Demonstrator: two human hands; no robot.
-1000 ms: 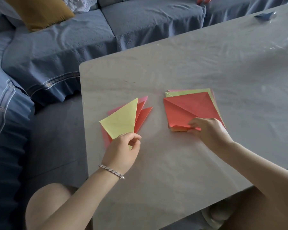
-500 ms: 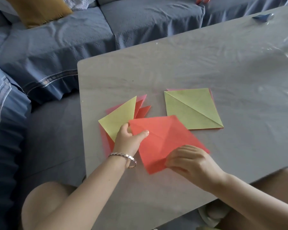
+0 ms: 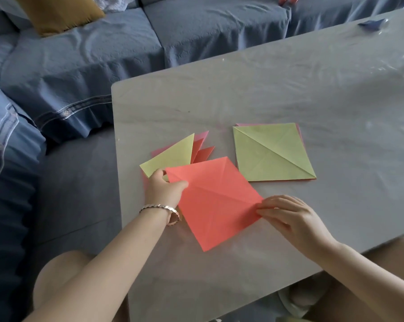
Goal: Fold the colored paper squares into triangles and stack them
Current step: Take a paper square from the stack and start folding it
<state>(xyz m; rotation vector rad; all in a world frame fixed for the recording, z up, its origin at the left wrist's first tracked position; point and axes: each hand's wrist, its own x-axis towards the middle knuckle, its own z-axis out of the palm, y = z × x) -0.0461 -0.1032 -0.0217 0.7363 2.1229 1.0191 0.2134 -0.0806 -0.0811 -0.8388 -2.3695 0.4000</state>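
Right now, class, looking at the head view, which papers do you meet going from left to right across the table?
stack of folded triangles → red square → pile of unfolded squares with a yellow-green sheet on top

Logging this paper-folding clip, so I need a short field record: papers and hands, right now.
working sheet: red square, unfolded, creased, on the table
left hand: pinches its left corner
right hand: touches its right corner
folded pile: yellow triangle on top of red triangles
unfolded pile: yellow square on top
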